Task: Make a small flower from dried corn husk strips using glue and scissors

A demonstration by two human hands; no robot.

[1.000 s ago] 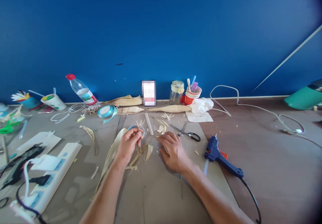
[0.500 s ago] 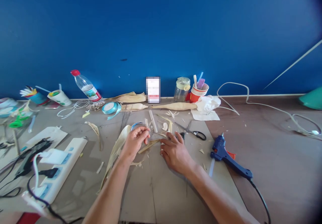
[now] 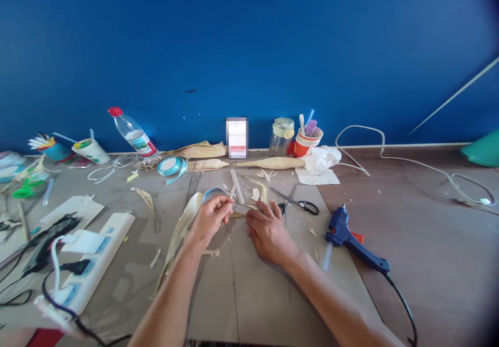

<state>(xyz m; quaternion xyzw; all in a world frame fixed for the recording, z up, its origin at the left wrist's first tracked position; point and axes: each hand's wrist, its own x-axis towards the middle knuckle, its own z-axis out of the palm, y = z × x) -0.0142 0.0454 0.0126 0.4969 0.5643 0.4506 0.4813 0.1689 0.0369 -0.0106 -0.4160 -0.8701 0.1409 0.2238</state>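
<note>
My left hand [image 3: 215, 214] is closed in a pinch on a small frayed piece of pale dried husk [image 3: 231, 193], its thin ends poking up above the fingertips. My right hand [image 3: 268, 230] lies low over the table, palm down, fingers spread among husk scraps [image 3: 255, 194]. Its index fingertip is close to a brown husk strip [image 3: 237, 215] between the hands; whether they touch is unclear. Just beyond the right fingers lie black-handled scissors [image 3: 307, 207] and another dark-handled tool [image 3: 282, 208], partly hidden. A blue-rimmed roll [image 3: 210, 193] sits behind the left hand.
A blue glue gun [image 3: 351, 238] lies to the right, its cord trailing to the front. At left are a white power strip [image 3: 103, 251] and cables. Along the wall stand a bottle [image 3: 134, 136], a phone [image 3: 237, 138], a jar [image 3: 281, 138] and red cups [image 3: 307, 143].
The brown husk strip has shifted up, and less of it shows between my hands. My right hand has moved slightly left. The left hand keeps its pinch, and the frayed piece has tilted right.
</note>
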